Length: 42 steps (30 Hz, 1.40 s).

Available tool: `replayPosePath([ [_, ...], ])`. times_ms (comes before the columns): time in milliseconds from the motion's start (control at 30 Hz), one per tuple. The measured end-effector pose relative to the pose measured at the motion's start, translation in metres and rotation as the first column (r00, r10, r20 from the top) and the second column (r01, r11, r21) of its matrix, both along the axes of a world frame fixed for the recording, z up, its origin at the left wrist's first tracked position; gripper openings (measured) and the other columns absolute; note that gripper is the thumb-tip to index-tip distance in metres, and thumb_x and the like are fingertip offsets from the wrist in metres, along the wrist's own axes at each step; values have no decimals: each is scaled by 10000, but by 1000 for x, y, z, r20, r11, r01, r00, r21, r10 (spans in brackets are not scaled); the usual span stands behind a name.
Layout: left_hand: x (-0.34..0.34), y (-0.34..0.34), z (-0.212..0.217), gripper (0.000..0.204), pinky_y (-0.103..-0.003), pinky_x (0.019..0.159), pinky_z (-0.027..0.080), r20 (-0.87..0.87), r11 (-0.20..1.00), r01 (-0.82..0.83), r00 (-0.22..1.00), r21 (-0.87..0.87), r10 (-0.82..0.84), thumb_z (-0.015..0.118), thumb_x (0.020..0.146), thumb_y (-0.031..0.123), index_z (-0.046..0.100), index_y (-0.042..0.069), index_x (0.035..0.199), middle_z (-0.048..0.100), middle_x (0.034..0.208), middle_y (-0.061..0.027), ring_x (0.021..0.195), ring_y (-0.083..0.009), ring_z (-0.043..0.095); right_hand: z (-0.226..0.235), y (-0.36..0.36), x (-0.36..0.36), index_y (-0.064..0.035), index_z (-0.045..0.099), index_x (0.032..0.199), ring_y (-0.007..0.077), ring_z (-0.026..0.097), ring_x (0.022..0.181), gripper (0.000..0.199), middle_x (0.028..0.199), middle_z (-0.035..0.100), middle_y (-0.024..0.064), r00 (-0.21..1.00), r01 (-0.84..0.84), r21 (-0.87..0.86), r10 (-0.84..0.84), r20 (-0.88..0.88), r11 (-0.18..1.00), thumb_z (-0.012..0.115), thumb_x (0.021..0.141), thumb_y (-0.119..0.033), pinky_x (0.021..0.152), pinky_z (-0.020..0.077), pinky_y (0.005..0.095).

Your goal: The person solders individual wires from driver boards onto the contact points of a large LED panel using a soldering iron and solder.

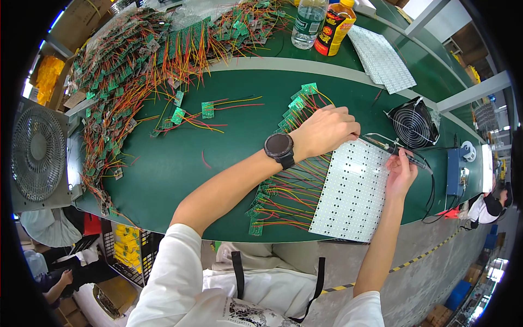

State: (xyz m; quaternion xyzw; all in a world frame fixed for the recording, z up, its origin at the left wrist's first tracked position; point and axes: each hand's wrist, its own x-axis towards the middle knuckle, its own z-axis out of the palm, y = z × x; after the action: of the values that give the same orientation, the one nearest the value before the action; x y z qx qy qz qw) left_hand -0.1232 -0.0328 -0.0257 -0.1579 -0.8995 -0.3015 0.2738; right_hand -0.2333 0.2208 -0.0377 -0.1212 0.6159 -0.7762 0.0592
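My left hand [327,129], with a black watch [279,148] on its wrist, reaches across to the far edge of a white perforated panel [351,191]. Its fingertips are pinched together, apparently on a thin wire whose end is mostly hidden. In my right hand [401,173] is a soldering iron [393,148], its tip pointing left toward those fingertips. Red and yellow wires [294,204] run from the panel's left edge to a row of small green circuit boards [256,224]. More boards [294,111] of this row lie beyond my left wrist.
A large heap of wired boards [125,60] covers the far left of the green table [169,180], with a few loose boards [207,110] nearby. Behind stand a water bottle [309,24], an orange drink bottle [334,28], stacked panels [381,57] and a black fan [412,124]. A blue soldering station [455,171] sits right.
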Motion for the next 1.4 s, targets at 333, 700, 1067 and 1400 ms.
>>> replayPosePath([
  [333, 5, 2, -3, 86, -407, 626, 520, 29, 985, -164, 986, -43, 166, 641, 786, 145, 643, 60, 779, 588, 786, -56, 765, -260, 616, -3, 4, 0, 41, 642, 1018, 158, 601, 590, 176, 750, 662, 99, 993, -101, 112, 108, -54, 989, 628, 940, -116, 557, 448, 261],
  [700, 7, 0, -5, 81, -405, 627, 520, 23, 986, -156, 987, -53, 157, 639, 780, 140, 642, 59, 776, 586, 789, -59, 765, -259, 611, -3, 2, 4, 38, 643, 1020, 156, 615, 596, 173, 744, 662, 97, 989, -114, 144, 126, -79, 983, 637, 936, -114, 555, 469, 262],
  [1067, 6, 1, -4, 87, -407, 620, 517, 24, 986, -155, 987, -57, 156, 644, 782, 138, 641, 52, 773, 587, 792, -62, 765, -263, 610, -3, 2, 3, 32, 641, 1027, 153, 612, 607, 175, 739, 661, 90, 987, -124, 163, 139, -85, 979, 637, 938, -118, 568, 461, 261],
  [1400, 6, 4, -6, 83, -399, 637, 520, 11, 981, -173, 985, -88, 175, 648, 780, 137, 637, 57, 761, 587, 797, -54, 779, -253, 611, -4, 3, 3, 34, 639, 1035, 152, 611, 612, 179, 744, 659, 89, 984, -127, 189, 148, -99, 974, 636, 942, -118, 571, 463, 263],
])
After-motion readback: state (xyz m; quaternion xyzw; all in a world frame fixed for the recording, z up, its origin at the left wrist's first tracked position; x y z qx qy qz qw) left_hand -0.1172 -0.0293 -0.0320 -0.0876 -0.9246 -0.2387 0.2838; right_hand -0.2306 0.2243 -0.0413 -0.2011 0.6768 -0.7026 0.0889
